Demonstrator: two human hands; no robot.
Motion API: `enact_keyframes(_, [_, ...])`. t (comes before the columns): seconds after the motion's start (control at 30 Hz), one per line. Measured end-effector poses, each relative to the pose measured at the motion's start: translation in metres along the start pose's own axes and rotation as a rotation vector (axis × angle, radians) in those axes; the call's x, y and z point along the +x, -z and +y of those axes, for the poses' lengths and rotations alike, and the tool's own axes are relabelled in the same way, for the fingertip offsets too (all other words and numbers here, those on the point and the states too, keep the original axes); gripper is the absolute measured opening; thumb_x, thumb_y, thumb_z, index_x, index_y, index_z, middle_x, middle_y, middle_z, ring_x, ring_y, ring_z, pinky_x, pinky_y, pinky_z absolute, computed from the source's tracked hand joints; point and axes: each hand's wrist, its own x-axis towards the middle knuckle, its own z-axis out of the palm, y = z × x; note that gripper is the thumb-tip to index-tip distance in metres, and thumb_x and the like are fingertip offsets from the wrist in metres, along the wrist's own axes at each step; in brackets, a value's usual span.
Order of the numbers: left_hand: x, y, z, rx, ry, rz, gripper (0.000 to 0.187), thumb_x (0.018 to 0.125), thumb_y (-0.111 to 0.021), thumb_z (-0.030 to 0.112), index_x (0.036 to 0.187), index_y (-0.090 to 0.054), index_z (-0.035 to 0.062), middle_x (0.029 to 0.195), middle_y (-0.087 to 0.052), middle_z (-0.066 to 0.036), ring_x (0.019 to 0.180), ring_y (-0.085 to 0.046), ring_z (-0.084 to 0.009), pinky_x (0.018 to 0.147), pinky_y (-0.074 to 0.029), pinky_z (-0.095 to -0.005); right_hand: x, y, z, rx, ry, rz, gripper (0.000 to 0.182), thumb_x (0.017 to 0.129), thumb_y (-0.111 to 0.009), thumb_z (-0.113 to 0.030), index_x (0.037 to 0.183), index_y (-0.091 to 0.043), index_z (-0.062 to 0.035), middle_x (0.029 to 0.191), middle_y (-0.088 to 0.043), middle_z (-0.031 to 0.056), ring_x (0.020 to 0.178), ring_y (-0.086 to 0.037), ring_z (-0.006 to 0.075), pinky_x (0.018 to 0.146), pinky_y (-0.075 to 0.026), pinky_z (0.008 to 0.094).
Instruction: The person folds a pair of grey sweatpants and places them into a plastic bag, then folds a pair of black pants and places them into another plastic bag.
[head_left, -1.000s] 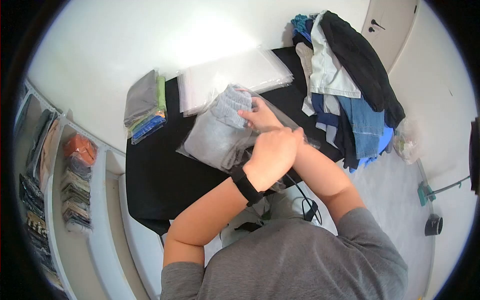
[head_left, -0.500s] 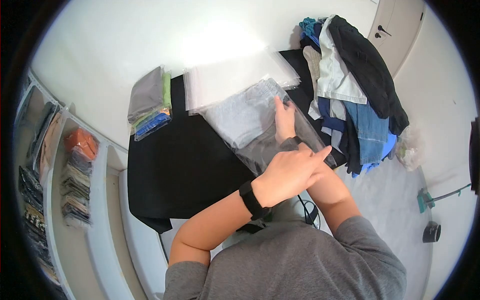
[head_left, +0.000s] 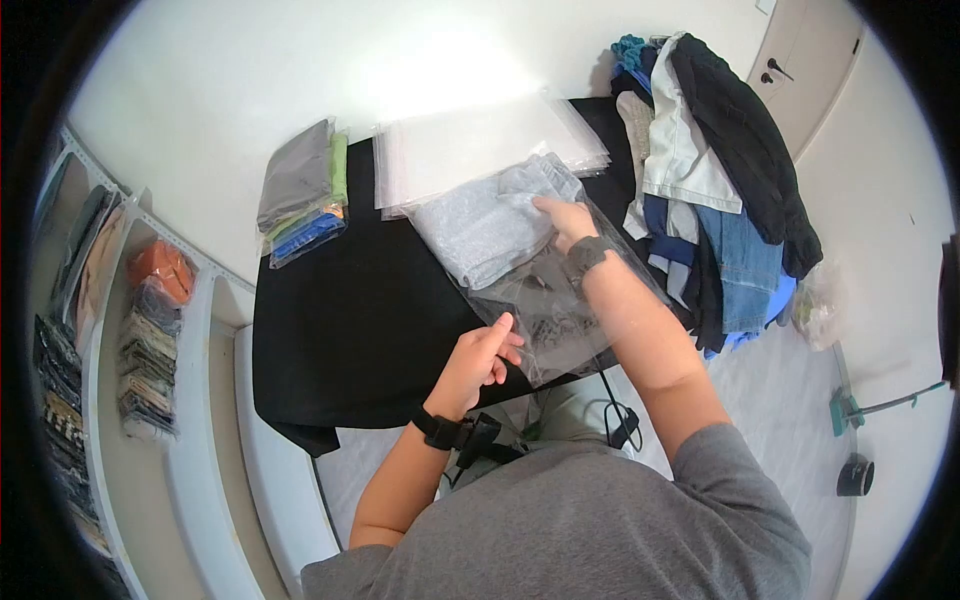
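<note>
- The light grey folded garment of soft fabric (head_left: 475,230) lies at the far end of the large transparent plastic bag (head_left: 565,325), on the table with the black cloth (head_left: 330,350). To me it seems to be inside the bag.
- The right hand (head_left: 570,222) reaches to the right side of the garment, and the film seems to pass over its wrist. A fingertip touches the fabric; the other fingers are partly hidden, so I cannot tell if they grip. It is better, I judge, to press with flat fingers, because a pinch can make the fold bunch.
- The left hand (head_left: 470,365) is at the near left edge of the bag, its thumb raised and its fingers curled. They meet the film, but I cannot tell if they pinch it firmly. A light, steady hold here should be good: with too strong a pull, the whole bag could slide.
- The near part of the bag is wrinkled. In my judgement, some tension between the two hands would help the film to lie flat and not cling to the right wrist.
- The far left part of the garment is just beside the flat stack of transparent bags (head_left: 450,150); care is needed not to drag these.
</note>
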Motion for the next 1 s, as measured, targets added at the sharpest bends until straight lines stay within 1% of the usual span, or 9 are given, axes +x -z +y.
enact_keyframes(0.23, [0.009, -0.003, -0.017, -0.243, -0.161, -0.119, 0.026, 0.091, -0.056, 0.024, 0.072, -0.053, 0.0063, 0.061, -0.048, 0.002, 0.047, -0.038, -0.0048, 0.045, -0.031, -0.0202, 0.02, -0.005, 0.001, 0.27, -0.249, 0.176, 0.053, 0.08, -0.071, -0.013, 0.121, -0.047, 0.0088, 0.12, -0.054, 0.0195, 0.109, -0.054, 0.0334, 0.089, -0.046, 0.0458])
enact_keyframes(0.33, [0.0, 0.001, -0.015, -0.255, -0.172, -0.166, 0.026, 0.092, -0.054, 0.019, 0.068, -0.049, 0.0083, 0.056, -0.042, 0.004, 0.048, -0.036, -0.0048, 0.047, -0.03, -0.0211, 0.005, -0.014, 0.009, 0.377, -0.054, 0.232, 0.058, 0.083, -0.069, -0.022, 0.125, -0.044, 0.0094, 0.124, -0.052, 0.0191, 0.113, -0.051, 0.0323, 0.093, -0.043, 0.0436])
enact_keyframes(0.6, [-0.004, 0.01, -0.013, -0.11, -0.149, -0.254, 0.034, 0.092, -0.05, 0.014, 0.059, -0.044, 0.009, 0.051, -0.037, 0.004, 0.048, -0.035, -0.0075, 0.049, -0.031, -0.0233, 0.009, -0.007, 0.013, 0.037, -0.089, 0.206, 0.065, 0.081, -0.069, -0.032, 0.123, -0.045, 0.0117, 0.128, -0.05, 0.0227, 0.115, -0.05, 0.0295, 0.094, -0.04, 0.0351])
enact_keyframes(0.67, [-0.003, 0.014, -0.019, -0.155, -0.167, -0.223, 0.037, 0.093, -0.05, 0.016, 0.058, -0.043, 0.009, 0.05, -0.037, 0.004, 0.049, -0.036, -0.0082, 0.05, -0.032, -0.0237, 0.005, 0.002, 0.014, -0.742, 0.538, -0.014, 0.059, 0.08, -0.064, -0.026, 0.119, -0.044, 0.0128, 0.125, -0.048, 0.0293, 0.12, -0.045, 0.0384, 0.1, -0.038, 0.042])
enact_keyframes(0.77, [-0.005, 0.017, -0.022, -0.241, -0.211, -0.238, 0.039, 0.095, -0.05, 0.018, 0.058, -0.042, 0.0092, 0.05, -0.037, 0.004, 0.049, -0.036, -0.008, 0.05, -0.032, -0.0238, -0.066, -0.003, 0.0, -1.406, 0.93, 0.095, 0.052, 0.078, -0.063, -0.02, 0.115, -0.046, 0.012, 0.119, -0.05, 0.0289, 0.119, -0.044, 0.0401, 0.101, -0.036, 0.0427])
enact_keyframes(0.8, [-0.004, 0.018, -0.024, -0.26, -0.228, -0.264, 0.039, 0.095, -0.049, 0.019, 0.058, -0.043, 0.0095, 0.05, -0.037, 0.004, 0.05, -0.036, -0.0081, 0.05, -0.032, -0.0236, -0.082, -0.009, -0.019, -1.409, 0.803, -0.223, 0.054, 0.082, -0.061, -0.024, 0.12, -0.045, 0.01, 0.128, -0.046, 0.0261, 0.124, -0.04, 0.0399, 0.103, -0.034, 0.0403])
enact_keyframes(0.83, [-0.003, 0.019, -0.025, -0.269, -0.227, -0.257, 0.039, 0.095, -0.049, 0.019, 0.058, -0.043, 0.0095, 0.05, -0.037, 0.004, 0.05, -0.036, -0.0081, 0.05, -0.032, -0.0236, -0.078, -0.012, -0.012, -1.412, 0.802, -0.235, 0.054, 0.082, -0.061, -0.024, 0.12, -0.045, 0.01, 0.128, -0.046, 0.0261, 0.124, -0.04, 0.0399, 0.103, -0.034, 0.0403])
enact_keyframes(0.9, [-0.003, 0.019, -0.027, -0.287, -0.26, -0.287, 0.037, 0.095, -0.049, 0.018, 0.06, -0.043, 0.0101, 0.05, -0.037, 0.004, 0.049, -0.036, -0.0081, 0.05, -0.031, -0.0235, -0.075, -0.024, 0.001, -1.066, 0.888, -0.824, 0.058, 0.088, -0.058, -0.03, 0.137, -0.038, -0.0068, 0.142, -0.034, 0.0199, 0.133, -0.029, 0.039, 0.108, -0.026, 0.0457])
enact_keyframes(1.0, [-0.004, 0.019, -0.027, -0.335, -0.246, -0.25, 0.035, 0.095, -0.049, 0.016, 0.06, -0.044, 0.0102, 0.05, -0.036, 0.004, 0.049, -0.036, -0.0082, 0.05, -0.031, -0.0233, -0.084, -0.046, -0.004, -1.248, 0.763, -1.023, 0.064, 0.089, -0.054, -0.04, 0.143, -0.03, -0.018, 0.148, -0.026, 0.0174, 0.137, -0.02, 0.0394, 0.108, -0.019, 0.0547])
